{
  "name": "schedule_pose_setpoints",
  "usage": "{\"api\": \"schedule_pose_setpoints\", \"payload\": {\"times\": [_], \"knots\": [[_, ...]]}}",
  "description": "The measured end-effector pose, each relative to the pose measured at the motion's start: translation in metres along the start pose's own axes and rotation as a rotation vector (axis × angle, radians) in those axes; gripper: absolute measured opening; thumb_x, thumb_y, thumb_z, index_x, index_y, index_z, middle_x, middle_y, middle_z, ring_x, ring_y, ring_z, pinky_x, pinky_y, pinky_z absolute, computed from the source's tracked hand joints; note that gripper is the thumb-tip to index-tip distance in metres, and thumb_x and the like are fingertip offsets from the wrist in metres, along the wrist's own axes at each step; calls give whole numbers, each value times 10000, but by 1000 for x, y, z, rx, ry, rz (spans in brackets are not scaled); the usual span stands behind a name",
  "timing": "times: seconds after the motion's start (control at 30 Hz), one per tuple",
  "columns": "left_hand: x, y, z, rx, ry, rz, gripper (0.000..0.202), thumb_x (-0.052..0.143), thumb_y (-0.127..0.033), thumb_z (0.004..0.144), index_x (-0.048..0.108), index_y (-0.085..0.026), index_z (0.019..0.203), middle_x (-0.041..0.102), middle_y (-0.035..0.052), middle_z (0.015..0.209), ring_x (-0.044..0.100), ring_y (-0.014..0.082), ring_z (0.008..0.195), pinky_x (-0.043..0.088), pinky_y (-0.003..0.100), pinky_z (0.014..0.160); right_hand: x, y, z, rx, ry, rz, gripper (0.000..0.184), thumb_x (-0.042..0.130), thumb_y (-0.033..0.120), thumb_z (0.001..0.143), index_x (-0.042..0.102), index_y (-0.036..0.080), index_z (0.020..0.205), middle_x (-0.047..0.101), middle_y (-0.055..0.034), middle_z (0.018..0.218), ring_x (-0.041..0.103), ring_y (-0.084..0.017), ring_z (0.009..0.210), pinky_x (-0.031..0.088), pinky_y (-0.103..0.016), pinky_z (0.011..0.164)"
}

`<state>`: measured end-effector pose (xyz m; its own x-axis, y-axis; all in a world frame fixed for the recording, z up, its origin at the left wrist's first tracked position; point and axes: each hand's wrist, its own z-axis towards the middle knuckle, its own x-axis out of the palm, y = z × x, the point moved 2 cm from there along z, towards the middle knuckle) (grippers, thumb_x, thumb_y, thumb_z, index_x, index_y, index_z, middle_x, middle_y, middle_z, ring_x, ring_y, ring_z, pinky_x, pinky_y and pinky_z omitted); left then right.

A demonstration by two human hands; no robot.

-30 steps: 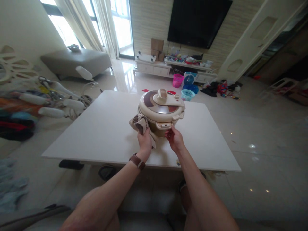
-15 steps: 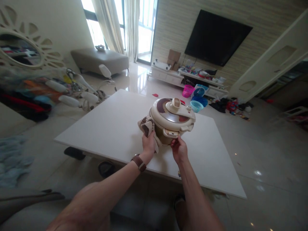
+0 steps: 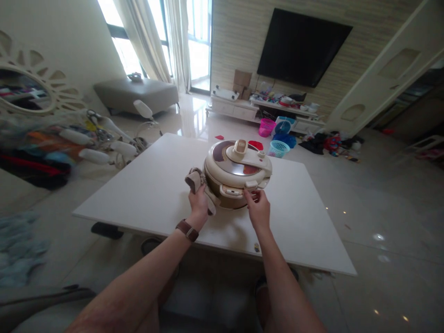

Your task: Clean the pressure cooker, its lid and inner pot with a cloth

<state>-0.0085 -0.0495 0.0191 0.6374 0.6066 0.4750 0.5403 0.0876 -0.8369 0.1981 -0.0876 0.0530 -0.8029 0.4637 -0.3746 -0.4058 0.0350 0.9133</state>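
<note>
A cream electric pressure cooker with a shiny dark lid rests on the white table. My left hand is closed around a folded brown-and-beige cloth, held at the cooker's left side. A brown strap watch circles that wrist. At the cooker's near side, my right hand has its fingers curled, with the fingertips gripping the right end of the front handle. The other fingers of this hand are partly hidden.
Beyond the table stand pink and pale blue baskets near a low TV cabinet. A lamp with white shades is at the left, near a grey bench. A small sticker marks the table's near edge.
The right hand's fingertips have moved from beneath the front handle up to its right end. The left hand with the cloth has shifted slightly away from the cooker. The camera view has shifted too.
</note>
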Motion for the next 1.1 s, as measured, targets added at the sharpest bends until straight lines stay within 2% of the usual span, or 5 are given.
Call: {"api": "schedule_pose_setpoints", "payload": {"times": [0.17,0.33,0.73,0.93,1.1], "knots": [[-1,4,-4,24,28,37,339,764,-264,761,751,-143,1077,777,92,1082,732,246,1045,552,440,1045,-2,12,1,-37,-6,-296,503,658,746,875,654,258,997,729,-11,803,644,-225,723,341,-291,647],[-2,7,-2,-19,-16,35,246,760,-243,783,747,-157,1014,777,84,1047,743,242,1021,570,442,1027,1,17,-2,-78,54,-504,416,503,647,1028,600,243,1004,733,-20,872,602,-189,717,239,-287,648],[-1,-6,-3,-152,-43,-65,261,740,-192,797,756,-140,1052,785,92,1009,750,231,907,590,441,963,-5,13,0,-42,39,-667,485,436,686,1045,618,238,1078,727,-28,920,528,-156,663,186,-302,645],[-3,-7,-14,-185,-13,-49,258,747,-219,801,762,-150,1049,785,81,1016,739,225,915,582,428,963,-5,3,3,-45,-51,-613,488,386,664,1050,616,239,1117,730,-56,925,560,-182,673,203,-310,649],[-2,-4,-24,-211,31,-67,301,757,-262,799,763,-159,1081,787,82,1045,737,235,952,572,432,986,-21,-13,23,-72,-113,-183,546,542,784,901,581,243,967,668,2,802,602,-171,645,377,-295,646]]}}
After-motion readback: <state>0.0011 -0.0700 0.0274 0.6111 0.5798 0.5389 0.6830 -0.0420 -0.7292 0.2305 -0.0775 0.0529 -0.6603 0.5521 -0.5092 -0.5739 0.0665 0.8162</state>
